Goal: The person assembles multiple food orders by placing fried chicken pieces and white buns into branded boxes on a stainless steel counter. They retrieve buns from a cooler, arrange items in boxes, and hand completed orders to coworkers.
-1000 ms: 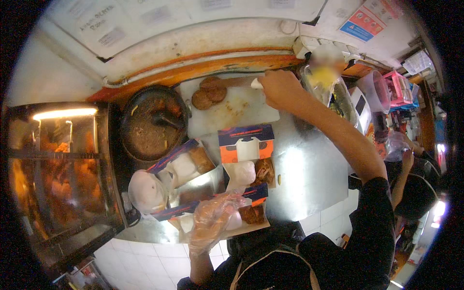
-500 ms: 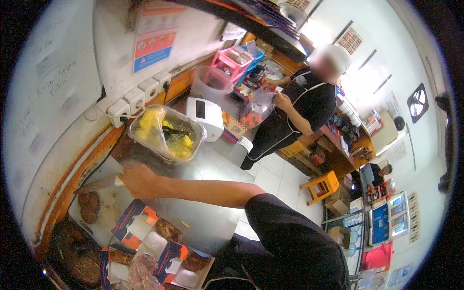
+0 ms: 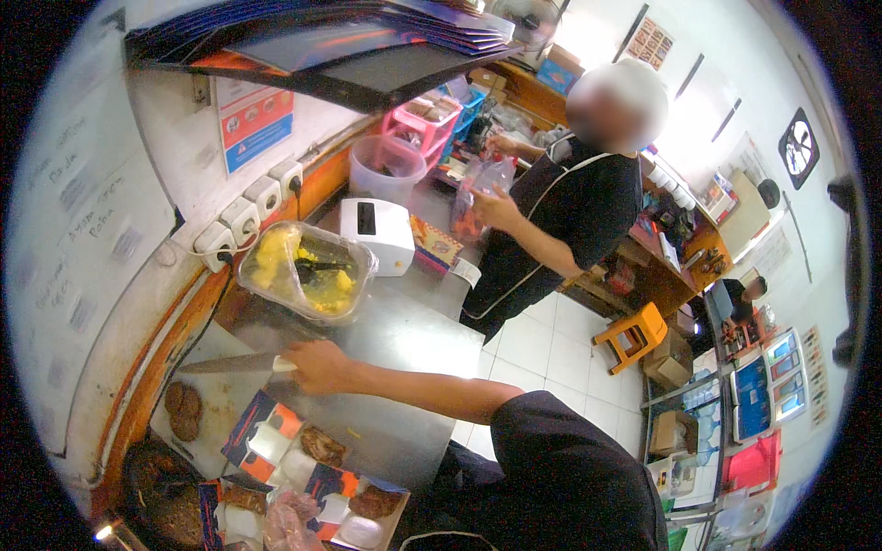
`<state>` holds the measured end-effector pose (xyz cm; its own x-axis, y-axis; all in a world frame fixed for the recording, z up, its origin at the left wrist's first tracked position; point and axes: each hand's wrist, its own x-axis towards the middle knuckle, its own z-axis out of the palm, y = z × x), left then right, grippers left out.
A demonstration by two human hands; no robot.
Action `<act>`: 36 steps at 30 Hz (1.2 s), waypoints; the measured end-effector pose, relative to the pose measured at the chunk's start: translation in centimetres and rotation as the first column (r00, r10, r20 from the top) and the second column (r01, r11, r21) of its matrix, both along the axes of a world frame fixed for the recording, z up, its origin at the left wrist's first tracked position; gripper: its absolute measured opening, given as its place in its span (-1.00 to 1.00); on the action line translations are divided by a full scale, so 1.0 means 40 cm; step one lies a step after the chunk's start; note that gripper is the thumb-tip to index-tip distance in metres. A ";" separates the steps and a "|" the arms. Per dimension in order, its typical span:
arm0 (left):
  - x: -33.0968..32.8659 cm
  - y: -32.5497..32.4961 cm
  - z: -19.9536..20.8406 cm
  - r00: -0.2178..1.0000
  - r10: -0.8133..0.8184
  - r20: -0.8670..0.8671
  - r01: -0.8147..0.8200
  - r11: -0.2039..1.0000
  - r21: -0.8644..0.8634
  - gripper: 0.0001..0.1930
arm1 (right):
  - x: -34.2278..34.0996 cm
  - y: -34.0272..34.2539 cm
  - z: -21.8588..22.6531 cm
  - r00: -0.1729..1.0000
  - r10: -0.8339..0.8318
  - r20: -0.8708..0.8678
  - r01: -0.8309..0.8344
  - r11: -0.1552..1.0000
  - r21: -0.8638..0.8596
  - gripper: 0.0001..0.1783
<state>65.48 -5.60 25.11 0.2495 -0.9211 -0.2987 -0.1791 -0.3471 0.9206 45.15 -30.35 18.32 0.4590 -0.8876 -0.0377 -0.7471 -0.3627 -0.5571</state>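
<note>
Your right hand [image 3: 317, 367] is clenched around the pale handle of the knife [image 3: 230, 365], whose blade points left across the cutting board [image 3: 220, 393], near the round brown patties [image 3: 184, 404] but apart from them. Half a second ago that hand was over the board's edge; now you have it farther out from the wall, over bare metal counter [image 3: 409, 340], with the knife drawn along. Your left hand [image 3: 291, 520], in a clear plastic glove, is low among the three open navy-and-orange boxes [image 3: 244, 432], much as before; blur hides whether it grasps anything. White wrapped bundles [image 3: 299, 466] and brown pieces of food [image 3: 322, 447] lie in the boxes, which sit together beside the board, with the dark pan [image 3: 152, 491] to their left. A second ago you looked straight down at all this, the lit display case at your left; now your view is swung right, that case is mostly gone, and more of the stack of dark flat sheets [image 3: 322, 41] overhead shows. Beyond the clear tray of yellow food [image 3: 364, 283], the co-worker [image 3: 588, 193] has spread their hands farther apart around the clear bag [image 3: 480, 188].
</note>
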 end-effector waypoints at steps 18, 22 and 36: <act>-0.169 0.215 -0.098 0.850 0.285 -0.443 -0.288 0.956 0.062 -0.66 | -0.028 -0.078 -0.484 0.995 -0.087 0.047 0.098 0.932 -0.348 -0.50; -0.220 0.358 -0.170 0.789 0.432 -0.436 -0.378 0.902 0.209 -0.65 | -0.060 0.042 -0.440 0.940 -0.111 0.322 0.216 0.925 -0.313 -0.61; 0.029 0.600 -0.345 0.872 0.240 -0.427 -0.200 0.970 0.138 -0.60 | -0.067 0.867 -0.269 0.950 0.035 0.311 0.063 0.953 -0.298 -0.71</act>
<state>66.64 18.40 11.33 0.2679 -0.8233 -0.5004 0.3253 -0.4116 0.8513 42.47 4.32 7.55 0.3918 -0.8411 0.3729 -0.5614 -0.5397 -0.6273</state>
